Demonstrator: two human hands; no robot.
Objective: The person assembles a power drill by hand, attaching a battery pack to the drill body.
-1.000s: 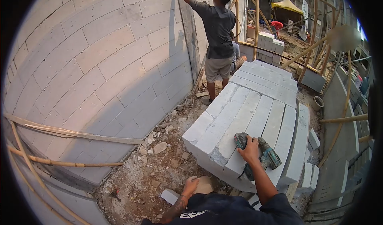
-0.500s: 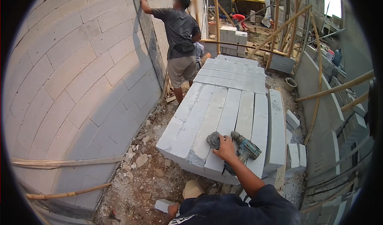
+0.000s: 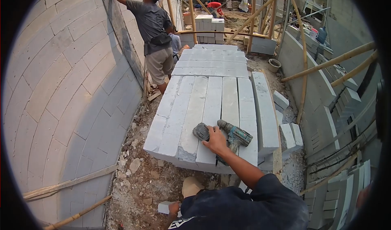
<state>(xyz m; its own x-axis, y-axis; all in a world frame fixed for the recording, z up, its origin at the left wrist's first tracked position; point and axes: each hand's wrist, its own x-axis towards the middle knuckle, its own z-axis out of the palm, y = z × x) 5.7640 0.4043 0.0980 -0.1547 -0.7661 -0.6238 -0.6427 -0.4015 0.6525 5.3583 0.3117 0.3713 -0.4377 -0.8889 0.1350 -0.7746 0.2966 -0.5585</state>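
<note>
My right hand [image 3: 215,139] is closed around a dark, dusty battery pack [image 3: 201,131], its fingers on the right side. Both are on top of a stack of pale lightweight concrete blocks [image 3: 175,107]. Just to the right, a teal and black cordless drill [image 3: 238,134] lies on its side, its handle partly covered by my forearm. Low down, by my knee, my left hand [image 3: 174,208] is curled against the end of a small white block piece [image 3: 163,207]; its fingertips are hidden.
A worker [image 3: 152,34] stands at the left block wall [image 3: 61,99], one hand on an upright board [image 3: 120,38]. Another person [image 3: 175,44] is partly hidden behind. Rubble [image 3: 136,164] covers the ground. Bamboo poles [image 3: 330,63] slant at right, near a bucket [image 3: 274,65].
The whole scene has shifted left and, at the back, upward as my head turned. My right hand stays on the battery pack beside the drill. The standing worker keeps the same pose.
</note>
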